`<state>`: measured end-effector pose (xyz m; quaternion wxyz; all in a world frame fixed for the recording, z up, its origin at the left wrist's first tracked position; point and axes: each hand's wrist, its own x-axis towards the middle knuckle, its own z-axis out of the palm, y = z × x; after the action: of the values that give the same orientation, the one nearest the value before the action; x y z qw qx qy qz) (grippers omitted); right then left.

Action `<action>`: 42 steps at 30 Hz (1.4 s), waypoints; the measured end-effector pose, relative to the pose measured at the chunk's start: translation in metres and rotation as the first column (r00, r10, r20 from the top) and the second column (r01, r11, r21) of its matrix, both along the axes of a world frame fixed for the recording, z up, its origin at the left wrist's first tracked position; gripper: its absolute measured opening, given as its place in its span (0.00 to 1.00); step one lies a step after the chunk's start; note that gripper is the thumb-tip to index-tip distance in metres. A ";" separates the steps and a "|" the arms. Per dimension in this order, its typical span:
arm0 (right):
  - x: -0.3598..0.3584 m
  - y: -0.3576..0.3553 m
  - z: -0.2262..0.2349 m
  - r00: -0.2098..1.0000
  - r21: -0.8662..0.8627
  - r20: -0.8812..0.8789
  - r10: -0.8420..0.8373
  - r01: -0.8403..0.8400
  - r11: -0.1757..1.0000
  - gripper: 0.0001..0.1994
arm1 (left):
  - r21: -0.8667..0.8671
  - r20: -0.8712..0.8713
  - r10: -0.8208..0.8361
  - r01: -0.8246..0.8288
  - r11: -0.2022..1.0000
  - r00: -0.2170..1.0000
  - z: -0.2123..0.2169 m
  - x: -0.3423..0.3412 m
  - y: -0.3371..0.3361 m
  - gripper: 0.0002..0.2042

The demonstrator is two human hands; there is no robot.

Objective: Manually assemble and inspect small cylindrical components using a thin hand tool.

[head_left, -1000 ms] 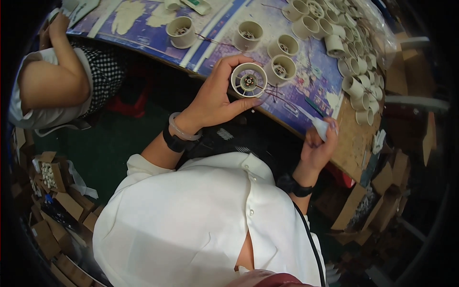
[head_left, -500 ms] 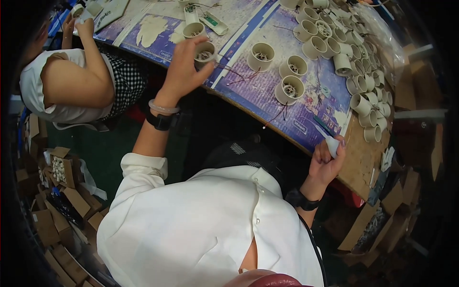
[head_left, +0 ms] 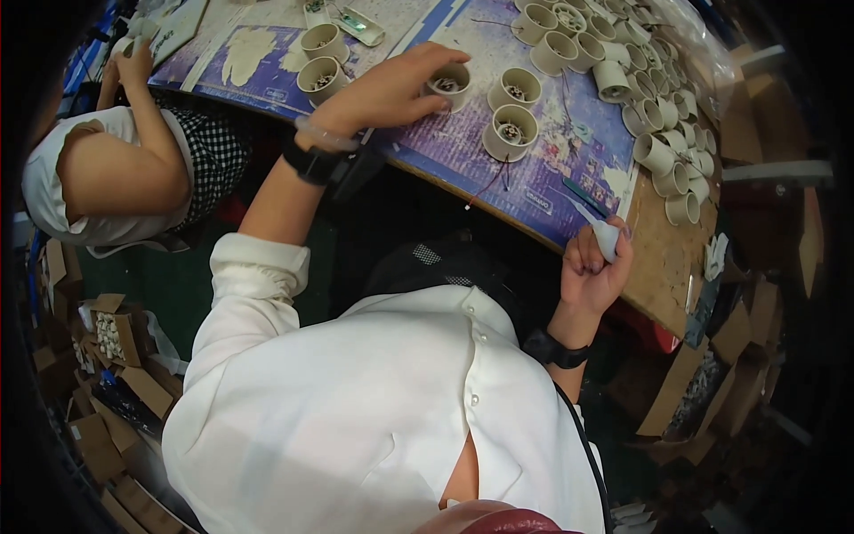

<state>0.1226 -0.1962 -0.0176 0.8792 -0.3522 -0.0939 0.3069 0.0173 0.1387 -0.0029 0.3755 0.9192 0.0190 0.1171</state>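
My left hand (head_left: 391, 87) curves its thumb and fingers around the rim of a beige plastic cup (head_left: 461, 96) with small wired parts inside. In my right hand (head_left: 594, 262) is a pale squeeze bottle (head_left: 606, 238) with a long thin nozzle, tilted toward the upper left above the table's front edge. Between the hands two similar cups stand upright, one nearer (head_left: 510, 145) with dark red wires hanging toward the edge and one just behind it (head_left: 503, 93). Left of my left hand are two more cups, a front one (head_left: 311, 92) and a back one (head_left: 313, 52).
Many beige cups (head_left: 654, 156) are heaped at the right of the worktable (head_left: 418, 147). A dark green slim tool (head_left: 587, 196) lies near the bottle. A co-worker's arm (head_left: 147, 182) is at the left. Open cartons (head_left: 142, 378) stand on the floor.
My left hand has let go of one cup, now standing at the left, and moved right to grasp another. My right hand still holds the squeeze bottle. The view has shifted slightly.
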 end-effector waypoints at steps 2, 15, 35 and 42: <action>0.002 -0.002 -0.002 1.000 0.002 -0.003 -0.010 0.010 1.000 0.11 | 0.136 0.031 0.084 -0.087 0.987 0.996 0.001 -0.021 -0.011 0.30; -0.021 0.026 0.004 0.999 -0.130 0.049 -0.010 0.017 0.991 0.10 | -0.610 0.339 0.248 0.011 0.793 0.908 -0.010 -0.050 -0.100 0.33; -0.022 0.025 0.001 0.992 -0.232 0.106 -0.070 0.093 0.968 0.10 | -0.602 0.369 0.235 0.038 0.798 0.899 -0.008 -0.045 -0.114 0.36; -0.023 0.025 0.005 0.980 -0.289 0.172 -0.099 0.146 0.946 0.10 | -0.434 0.411 0.282 -0.086 0.897 0.867 -0.011 -0.044 -0.115 0.35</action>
<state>0.0995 -0.1714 -0.0126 0.8228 -0.5097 -0.0924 0.2340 -0.0264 0.0237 -0.0135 0.5365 0.7609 0.0418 0.3625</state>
